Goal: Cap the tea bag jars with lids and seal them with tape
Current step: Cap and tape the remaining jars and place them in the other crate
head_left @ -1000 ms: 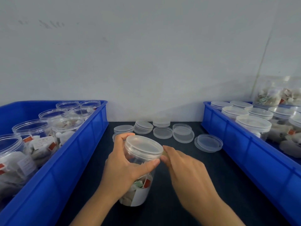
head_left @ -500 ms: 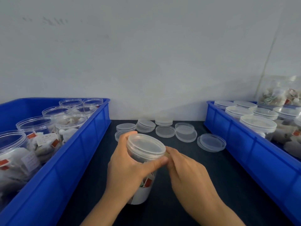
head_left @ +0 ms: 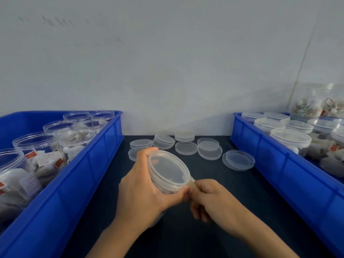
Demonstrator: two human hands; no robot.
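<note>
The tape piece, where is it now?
In the head view, the tape is at centre, between the held jar's lid and the right hand pinching it.

Even, soft, cool light; no hard shadows. My view soft throughout, wide-angle bend at edges. Faint glare on lid. Counter dark.

Packing bench: blue crates, jars
</note>
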